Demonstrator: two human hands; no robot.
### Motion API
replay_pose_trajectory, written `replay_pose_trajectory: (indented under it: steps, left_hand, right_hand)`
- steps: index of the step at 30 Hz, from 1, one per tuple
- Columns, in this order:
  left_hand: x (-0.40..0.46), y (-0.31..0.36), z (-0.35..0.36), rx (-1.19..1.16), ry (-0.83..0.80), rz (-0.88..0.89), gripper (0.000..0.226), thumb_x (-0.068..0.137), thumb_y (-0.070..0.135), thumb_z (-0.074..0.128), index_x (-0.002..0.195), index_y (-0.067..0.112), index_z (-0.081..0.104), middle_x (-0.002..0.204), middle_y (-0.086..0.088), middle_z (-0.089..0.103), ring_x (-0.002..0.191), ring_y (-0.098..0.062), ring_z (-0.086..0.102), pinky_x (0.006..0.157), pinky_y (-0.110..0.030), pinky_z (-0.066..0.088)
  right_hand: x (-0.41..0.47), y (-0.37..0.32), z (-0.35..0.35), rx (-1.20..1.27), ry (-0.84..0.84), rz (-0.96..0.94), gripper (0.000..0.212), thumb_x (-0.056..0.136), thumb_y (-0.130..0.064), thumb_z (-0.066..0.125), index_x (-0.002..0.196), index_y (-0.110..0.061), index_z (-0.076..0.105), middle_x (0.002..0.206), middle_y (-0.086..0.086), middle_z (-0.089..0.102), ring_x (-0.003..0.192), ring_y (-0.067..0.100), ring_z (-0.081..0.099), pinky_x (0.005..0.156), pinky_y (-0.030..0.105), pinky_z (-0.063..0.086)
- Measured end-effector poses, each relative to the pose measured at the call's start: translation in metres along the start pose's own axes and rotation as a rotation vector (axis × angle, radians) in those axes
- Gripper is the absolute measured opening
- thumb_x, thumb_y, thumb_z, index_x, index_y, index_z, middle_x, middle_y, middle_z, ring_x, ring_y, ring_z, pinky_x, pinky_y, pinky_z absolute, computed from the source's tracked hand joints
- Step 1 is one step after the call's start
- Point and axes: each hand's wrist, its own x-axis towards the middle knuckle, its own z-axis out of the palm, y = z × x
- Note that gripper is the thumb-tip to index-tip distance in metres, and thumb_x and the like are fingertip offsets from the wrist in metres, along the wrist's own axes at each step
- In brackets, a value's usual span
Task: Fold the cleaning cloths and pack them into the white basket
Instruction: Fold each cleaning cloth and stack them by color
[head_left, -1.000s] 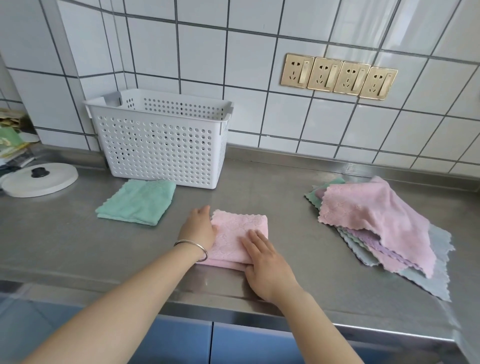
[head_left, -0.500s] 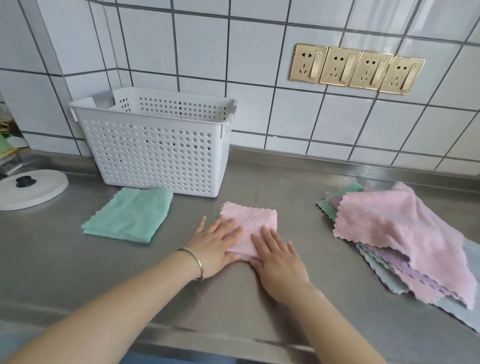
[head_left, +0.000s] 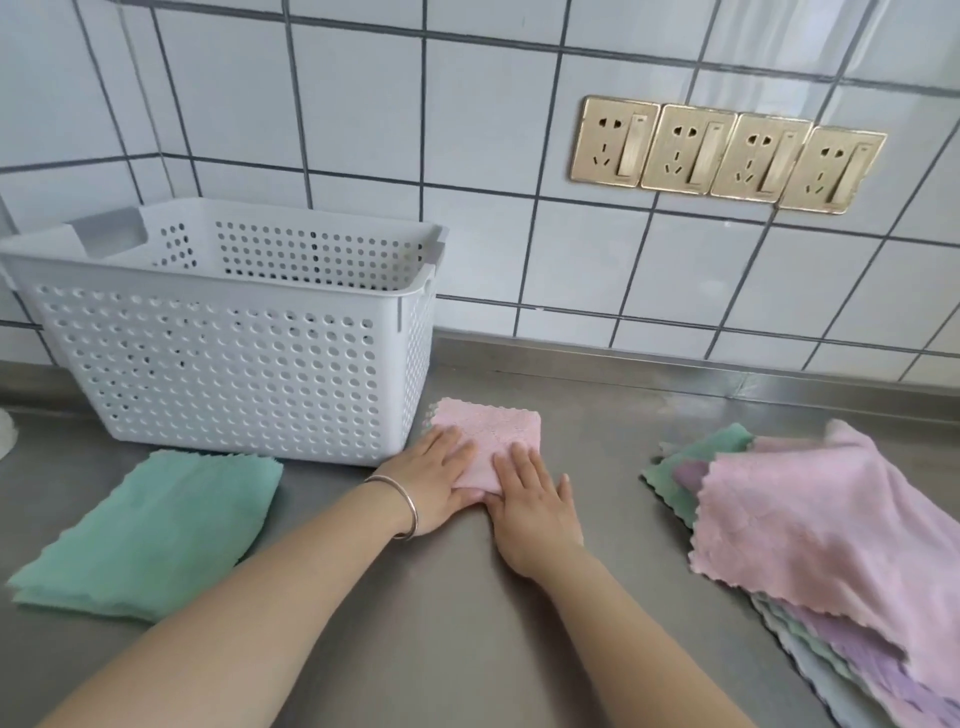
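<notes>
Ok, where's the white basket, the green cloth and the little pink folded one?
white basket (head_left: 228, 374): head view, on its perforated front wall.
green cloth (head_left: 150, 530): head view, middle of its folded top.
pink folded cloth (head_left: 496, 428): head view, on the bare part beyond the fingertips.

The basket (head_left: 228, 358) is white with lots of little holes. One folded cloth (head_left: 491, 434) is pink, another (head_left: 150, 530) is green. The plugs (head_left: 727, 154) are gold.
</notes>
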Motion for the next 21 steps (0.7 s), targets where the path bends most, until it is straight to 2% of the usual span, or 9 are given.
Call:
replay_pose_trajectory:
  steps: [2, 5, 7, 9, 11, 12, 16, 19, 21]
  left_hand:
    - [0.004, -0.001, -0.001, 0.043, -0.024, -0.011, 0.078, 0.088, 0.066, 0.012, 0.15, 0.021, 0.0, 0.159, -0.004, -0.008, 0.147, -0.02, -0.01, 0.121, -0.034, -0.001]
    - [0.001, 0.002, -0.007, 0.089, -0.065, -0.026, 0.119, 0.051, 0.086, -0.019, 0.15, 0.021, 0.0, 0.159, -0.004, -0.007, 0.147, -0.02, -0.008, 0.121, -0.035, 0.0]
    - [-0.003, 0.008, -0.011, 0.094, -0.058, -0.051, 0.107, 0.064, 0.086, -0.007, 0.15, 0.024, 0.002, 0.159, -0.002, -0.006, 0.147, -0.019, -0.006, 0.12, -0.037, 0.002]
    - [-0.008, 0.016, -0.018, 0.074, -0.011, -0.056, 0.097, 0.067, 0.078, 0.0, 0.149, 0.028, 0.006, 0.159, 0.002, -0.002, 0.147, -0.018, -0.002, 0.12, -0.038, 0.004]
    - [-0.011, 0.035, -0.026, 0.075, 0.032, -0.026, 0.083, 0.079, 0.072, 0.014, 0.149, 0.029, 0.007, 0.159, 0.005, 0.0, 0.147, -0.019, 0.0, 0.119, -0.037, 0.004]
    - [-0.011, 0.046, -0.029, 0.061, 0.074, -0.002, 0.077, 0.084, 0.067, 0.023, 0.149, 0.028, 0.009, 0.159, 0.006, 0.002, 0.147, -0.019, 0.003, 0.119, -0.037, 0.006]
    - [-0.011, 0.113, -0.035, -0.045, 0.225, 0.187, 0.062, 0.088, 0.05, 0.046, 0.143, 0.03, 0.028, 0.152, 0.008, 0.028, 0.143, -0.016, 0.02, 0.118, -0.041, 0.015]
    - [-0.014, 0.175, -0.032, -0.075, 0.274, 0.349, 0.049, 0.089, 0.04, 0.048, 0.137, 0.031, 0.041, 0.145, 0.009, 0.04, 0.139, -0.013, 0.027, 0.119, -0.043, 0.009]
    - [-0.014, 0.211, -0.024, -0.092, 0.314, 0.397, 0.047, 0.088, 0.036, 0.051, 0.134, 0.027, 0.045, 0.141, 0.005, 0.044, 0.136, -0.015, 0.032, 0.118, -0.042, 0.009]
  right_hand:
    - [0.002, -0.001, 0.0, -0.004, -0.003, -0.004, 0.053, 0.1, -0.04, 0.018, 0.15, -0.025, 0.006, 0.159, -0.004, -0.007, 0.146, 0.014, -0.009, 0.117, 0.047, -0.002]
    - [-0.001, 0.002, -0.009, -0.004, -0.029, -0.041, 0.056, 0.099, -0.041, 0.021, 0.15, -0.023, 0.006, 0.16, -0.002, -0.006, 0.147, 0.015, -0.008, 0.118, 0.046, -0.005]
    - [-0.012, 0.014, -0.02, 0.032, 0.04, -0.049, 0.06, 0.097, -0.041, 0.03, 0.15, -0.02, 0.01, 0.159, 0.0, 0.006, 0.147, 0.017, 0.002, 0.118, 0.044, 0.0]
    - [-0.034, 0.034, -0.032, 0.035, 0.237, -0.055, 0.058, 0.088, -0.031, 0.047, 0.142, -0.016, 0.034, 0.146, 0.005, 0.038, 0.139, 0.023, 0.031, 0.115, 0.041, 0.022]
    - [-0.067, 0.065, -0.045, -0.033, 0.522, -0.045, 0.05, 0.065, -0.023, 0.059, 0.115, -0.018, 0.06, 0.113, 0.002, 0.064, 0.106, 0.026, 0.062, 0.09, 0.034, 0.049]
    - [-0.083, 0.082, -0.049, -0.073, 0.629, -0.02, 0.044, 0.06, -0.022, 0.058, 0.103, -0.019, 0.064, 0.1, -0.001, 0.067, 0.09, 0.025, 0.065, 0.077, 0.031, 0.053]
    - [-0.14, 0.143, -0.061, -0.188, 0.726, 0.145, 0.033, 0.057, -0.02, 0.05, 0.086, -0.016, 0.065, 0.087, 0.002, 0.065, 0.082, 0.025, 0.055, 0.064, 0.033, 0.048]
    - [-0.157, 0.165, -0.064, -0.281, 0.627, 0.246, 0.028, 0.054, -0.02, 0.061, 0.081, -0.013, 0.066, 0.08, 0.004, 0.064, 0.074, 0.028, 0.055, 0.056, 0.032, 0.046]
    - [-0.162, 0.174, -0.066, -0.33, 0.563, 0.255, 0.018, 0.064, -0.024, 0.052, 0.069, -0.012, 0.064, 0.068, 0.004, 0.06, 0.059, 0.028, 0.056, 0.047, 0.029, 0.036]
